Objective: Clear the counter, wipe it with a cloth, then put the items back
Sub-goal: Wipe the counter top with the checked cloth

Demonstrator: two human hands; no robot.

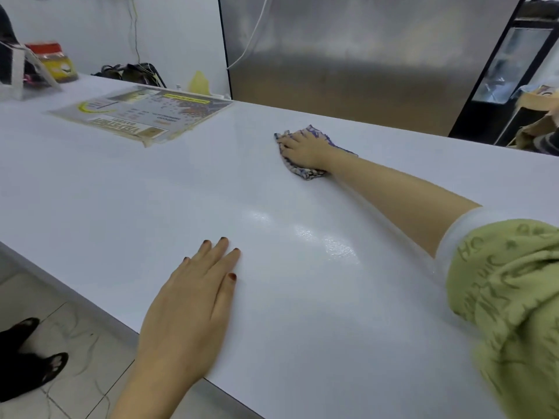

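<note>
The right hand (302, 149), with fingers spread flat, is pressing the patterned cloth (307, 173) onto the white counter (136, 192) at one o'clock. The left hand (193, 300) is lying flat at seven o'clock, holding nothing.

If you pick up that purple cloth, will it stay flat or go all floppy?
Probably floppy: the cloth lies crumpled and bunched under the right hand. It likely weighs little, being thin. It should slide easily, since the counter looks smooth and shiny.
</note>
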